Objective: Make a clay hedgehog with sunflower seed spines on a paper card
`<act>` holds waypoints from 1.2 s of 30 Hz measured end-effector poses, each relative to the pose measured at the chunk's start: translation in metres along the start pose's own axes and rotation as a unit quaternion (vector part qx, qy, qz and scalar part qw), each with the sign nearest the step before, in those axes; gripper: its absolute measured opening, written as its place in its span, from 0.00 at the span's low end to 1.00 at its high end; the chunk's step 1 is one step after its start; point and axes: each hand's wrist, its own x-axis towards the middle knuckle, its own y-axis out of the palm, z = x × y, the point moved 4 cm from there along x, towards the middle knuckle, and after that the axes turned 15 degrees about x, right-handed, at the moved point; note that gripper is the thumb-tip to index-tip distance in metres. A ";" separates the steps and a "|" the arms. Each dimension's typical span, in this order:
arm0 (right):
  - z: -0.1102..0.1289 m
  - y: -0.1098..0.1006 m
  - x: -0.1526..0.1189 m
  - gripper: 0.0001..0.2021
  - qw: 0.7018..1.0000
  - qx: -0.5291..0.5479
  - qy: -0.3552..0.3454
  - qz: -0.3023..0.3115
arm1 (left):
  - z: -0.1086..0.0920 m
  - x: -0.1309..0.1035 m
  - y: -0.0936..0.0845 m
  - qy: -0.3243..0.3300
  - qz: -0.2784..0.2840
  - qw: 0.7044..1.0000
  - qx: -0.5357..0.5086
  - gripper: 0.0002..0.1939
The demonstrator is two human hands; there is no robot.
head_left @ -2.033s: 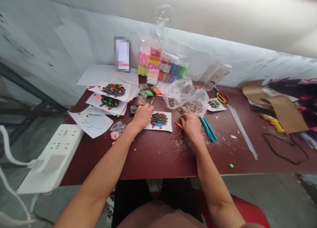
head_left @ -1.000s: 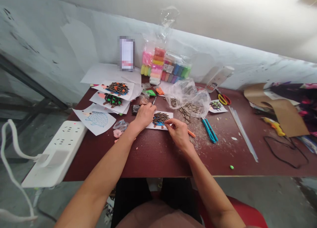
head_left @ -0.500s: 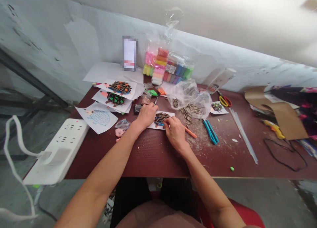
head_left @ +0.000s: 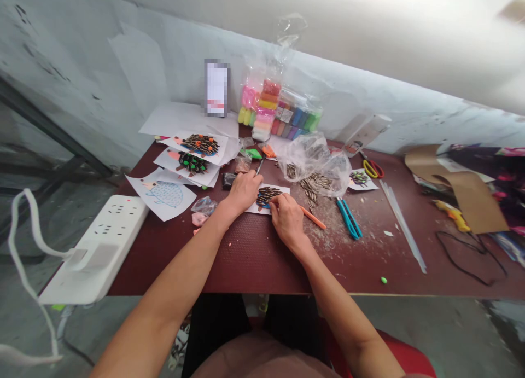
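Observation:
A small white card (head_left: 282, 190) lies in front of me, with dark striped seeds set in overlapping rows over blue on it. My left hand (head_left: 245, 191) is closed over the card's left edge and holds it against the table. At the lower right of the seeds, my right hand (head_left: 288, 216) has its fingertips pinched together; what they hold, if anything, is too small to make out. An orange stick-like tool (head_left: 314, 218) lies just right of this hand. Striped seeds (head_left: 315, 182) spill from a clear plastic bag (head_left: 305, 148) behind it.
Seed-covered hedgehog pictures (head_left: 200, 144) and a blue hedgehog drawing (head_left: 166, 195) lie left. Packs of coloured clay (head_left: 266, 112) stand at the wall. To the right are a teal cutter (head_left: 348, 219), scissors (head_left: 372, 169), clear sticks (head_left: 404, 227) and a yellow glue gun (head_left: 453, 214). A power strip (head_left: 96, 246) sits left.
My right hand has shifted very slightly left over the card, its fingertips still pinched. The left hand stays at the card's left edge. The view has moved a little.

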 end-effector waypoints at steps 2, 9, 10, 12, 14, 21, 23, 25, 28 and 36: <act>0.001 0.001 0.000 0.08 1.000 -0.009 0.005 0.007 | 0.000 0.000 0.000 0.001 -0.003 1.000 -0.005 0.16; 0.004 0.002 0.001 0.09 0.999 -0.033 0.017 0.018 | 0.000 0.000 0.001 -0.004 -0.011 1.000 -0.008 0.17; 0.004 0.002 0.001 0.09 0.999 -0.035 0.015 0.017 | 0.000 0.000 0.001 -0.005 -0.012 1.000 -0.010 0.17; 0.005 0.003 0.001 0.09 0.999 -0.037 0.011 0.016 | 0.000 0.001 0.002 -0.005 -0.013 1.000 -0.014 0.17; 0.005 0.003 0.001 0.09 0.999 -0.040 0.010 0.015 | 0.000 0.001 0.002 -0.004 -0.013 1.000 -0.017 0.16; 0.007 0.000 -0.001 0.09 0.999 -0.020 0.012 0.021 | -0.001 0.001 0.001 -0.002 -0.009 1.000 -0.011 0.15; 0.006 -0.003 -0.003 0.08 1.000 -0.007 0.016 0.019 | 0.000 0.001 0.001 -0.003 -0.008 1.000 -0.013 0.16; 0.004 -0.008 -0.004 0.07 1.000 0.008 0.011 0.010 | 0.000 0.000 0.001 -0.003 -0.006 1.000 -0.013 0.16; -0.003 -0.023 -0.003 0.07 1.000 0.019 0.003 -0.023 | 0.000 0.001 0.002 0.001 -0.006 1.000 -0.009 0.16; -0.065 -0.071 0.014 0.13 0.981 -0.091 0.156 -0.068 | 0.001 0.002 0.003 0.005 -0.010 1.000 -0.014 0.16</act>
